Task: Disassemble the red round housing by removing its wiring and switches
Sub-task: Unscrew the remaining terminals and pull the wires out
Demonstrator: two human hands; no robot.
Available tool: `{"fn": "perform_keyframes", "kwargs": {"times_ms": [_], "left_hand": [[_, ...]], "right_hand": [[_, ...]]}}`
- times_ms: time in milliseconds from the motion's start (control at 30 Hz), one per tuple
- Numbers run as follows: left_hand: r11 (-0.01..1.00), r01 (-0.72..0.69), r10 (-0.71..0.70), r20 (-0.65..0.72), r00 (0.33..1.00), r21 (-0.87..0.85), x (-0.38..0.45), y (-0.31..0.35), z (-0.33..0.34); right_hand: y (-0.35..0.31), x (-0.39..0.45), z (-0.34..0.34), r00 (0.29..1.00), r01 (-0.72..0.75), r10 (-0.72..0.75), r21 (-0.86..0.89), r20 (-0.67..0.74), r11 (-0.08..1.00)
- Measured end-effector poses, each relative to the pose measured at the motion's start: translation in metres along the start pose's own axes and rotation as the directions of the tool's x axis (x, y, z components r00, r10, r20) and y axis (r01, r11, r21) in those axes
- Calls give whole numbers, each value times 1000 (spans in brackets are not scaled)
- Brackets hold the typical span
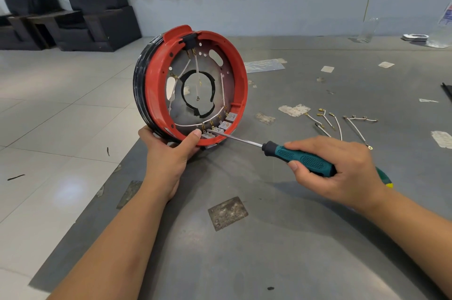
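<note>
The red round housing (156,84) stands on its edge on the grey table, its open side turned toward me. Inside lie white wires (221,88) with brass terminals and several grey switches (225,125) along the bottom rim. My left hand (171,150) grips the housing's lower rim, thumb inside near the terminals. My right hand (340,170) holds a teal-handled screwdriver (303,158). The screwdriver's metal tip reaches in at the terminals beside my left thumb.
Several removed white wires (342,123) with terminals lie on the grey table (269,238) to the right of the housing. Tape scraps and paper bits dot the tabletop. The table's left edge runs diagonally; tiled floor and black armchairs (97,16) lie beyond it.
</note>
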State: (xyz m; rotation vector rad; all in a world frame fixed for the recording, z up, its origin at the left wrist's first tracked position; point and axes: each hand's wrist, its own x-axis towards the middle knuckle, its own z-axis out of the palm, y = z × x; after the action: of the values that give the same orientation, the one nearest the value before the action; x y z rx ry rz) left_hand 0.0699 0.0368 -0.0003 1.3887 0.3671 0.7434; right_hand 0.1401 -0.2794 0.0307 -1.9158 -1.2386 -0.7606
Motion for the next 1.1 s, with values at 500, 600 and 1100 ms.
{"fn": "perform_keyframes", "kwargs": {"times_ms": [500,600,1100], "left_hand": [[998,20,-21,-16,1000,-64,-1,4,3],[997,23,-24,-13,1000,-79,-1,4,3],[967,94,-96,0,995,-238,3,8,-1]], "right_hand": [[-2,0,0,958,-280,287,256,9,925],[1,0,0,901,-387,433,487,20,783],[26,3,-3,788,-611,428,485,442,625]]}}
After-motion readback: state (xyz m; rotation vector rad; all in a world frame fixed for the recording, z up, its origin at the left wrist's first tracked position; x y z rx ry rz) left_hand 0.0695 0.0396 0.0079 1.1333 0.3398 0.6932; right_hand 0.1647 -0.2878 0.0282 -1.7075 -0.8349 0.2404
